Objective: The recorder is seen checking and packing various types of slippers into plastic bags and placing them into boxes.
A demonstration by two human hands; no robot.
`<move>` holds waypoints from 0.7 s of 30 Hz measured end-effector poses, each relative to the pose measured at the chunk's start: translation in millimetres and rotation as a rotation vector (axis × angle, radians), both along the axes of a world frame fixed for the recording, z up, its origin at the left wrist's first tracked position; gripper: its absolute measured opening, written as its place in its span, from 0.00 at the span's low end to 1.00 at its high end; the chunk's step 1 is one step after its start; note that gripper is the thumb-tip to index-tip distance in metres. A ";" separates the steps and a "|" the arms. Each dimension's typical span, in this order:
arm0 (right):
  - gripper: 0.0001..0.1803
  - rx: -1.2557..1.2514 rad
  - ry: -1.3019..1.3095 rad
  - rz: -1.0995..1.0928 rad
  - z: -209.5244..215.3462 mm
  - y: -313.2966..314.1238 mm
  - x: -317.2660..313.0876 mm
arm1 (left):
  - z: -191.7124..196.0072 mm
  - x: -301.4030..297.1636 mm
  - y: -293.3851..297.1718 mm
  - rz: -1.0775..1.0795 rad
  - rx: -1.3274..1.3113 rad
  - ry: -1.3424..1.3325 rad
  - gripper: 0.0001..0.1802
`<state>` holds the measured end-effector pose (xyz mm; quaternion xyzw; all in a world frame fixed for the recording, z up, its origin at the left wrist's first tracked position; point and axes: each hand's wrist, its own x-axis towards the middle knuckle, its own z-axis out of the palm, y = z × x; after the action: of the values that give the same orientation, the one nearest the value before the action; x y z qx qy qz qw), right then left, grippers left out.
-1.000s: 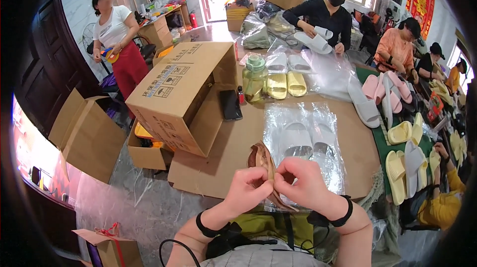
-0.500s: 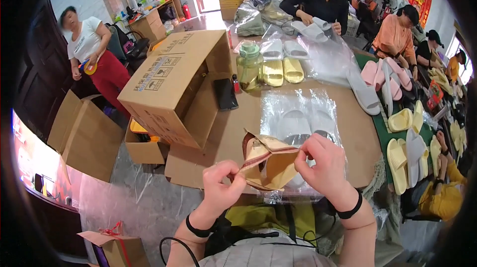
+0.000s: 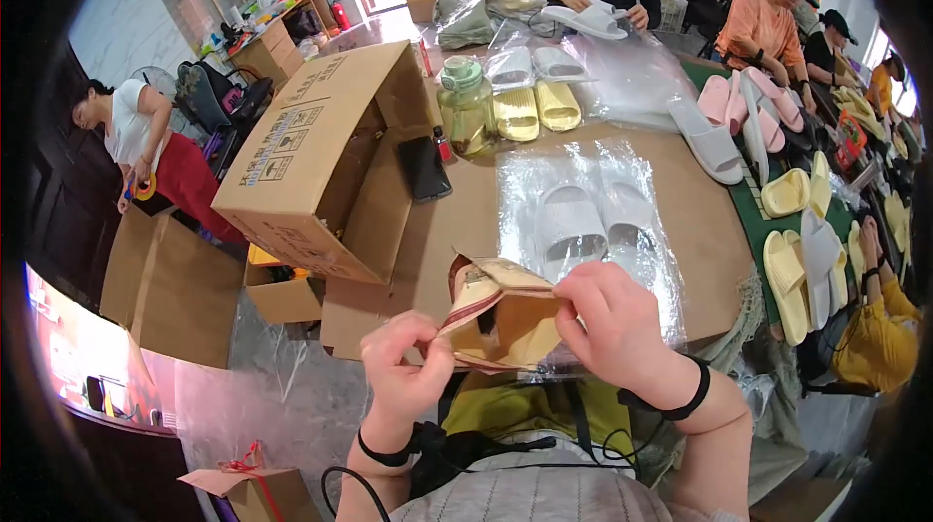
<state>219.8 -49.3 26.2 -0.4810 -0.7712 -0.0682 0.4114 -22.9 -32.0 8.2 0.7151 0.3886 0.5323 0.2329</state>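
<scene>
Both of my hands hold a tan pouch with dark red edging (image 3: 525, 330) by its rim, its mouth spread wide toward me. My left hand (image 3: 408, 362) pinches the left side of the rim. On the right side, my right hand (image 3: 617, 323) is closed on the edge. A small dark patch shows inside the pouch, too unclear to name. Just beyond it, a pair of light grey slippers (image 3: 571, 223) lies in a clear plastic bag (image 3: 520, 167) on the cardboard-covered table (image 3: 714, 260). The near part of that bag is hidden behind the pouch and my right hand.
A large cardboard box (image 3: 292, 148) lies on its side at the left, near a black phone (image 3: 425, 170) and a green-lidded bottle (image 3: 466, 109). Yellow slippers (image 3: 557, 106) stand beyond. More slippers (image 3: 785, 279) cover the green surface at right. Several people work around.
The view has shifted slightly. My hands still hold the pouch spread. The person at the left has bent down over an open carton; the person across has turned the grey slippers.
</scene>
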 end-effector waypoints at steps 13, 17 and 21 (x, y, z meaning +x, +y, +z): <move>0.11 -0.417 -0.663 0.355 -68.4 10.8 23.1 | -13.3 89.0 -0.1 -0.187 0.126 0.099 0.06; 0.12 -0.247 -0.521 0.543 -78.1 13.3 31.4 | -20.5 104.9 -0.7 -0.201 0.150 0.084 0.07; 0.12 -0.279 -0.501 0.543 -71.4 12.0 47.5 | -21.9 113.4 -7.7 -0.203 0.180 0.118 0.09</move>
<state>267.2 -37.3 -45.2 -0.2791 -0.9488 0.0334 0.1443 90.4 -39.6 -13.7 0.7987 0.2780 0.4958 0.1975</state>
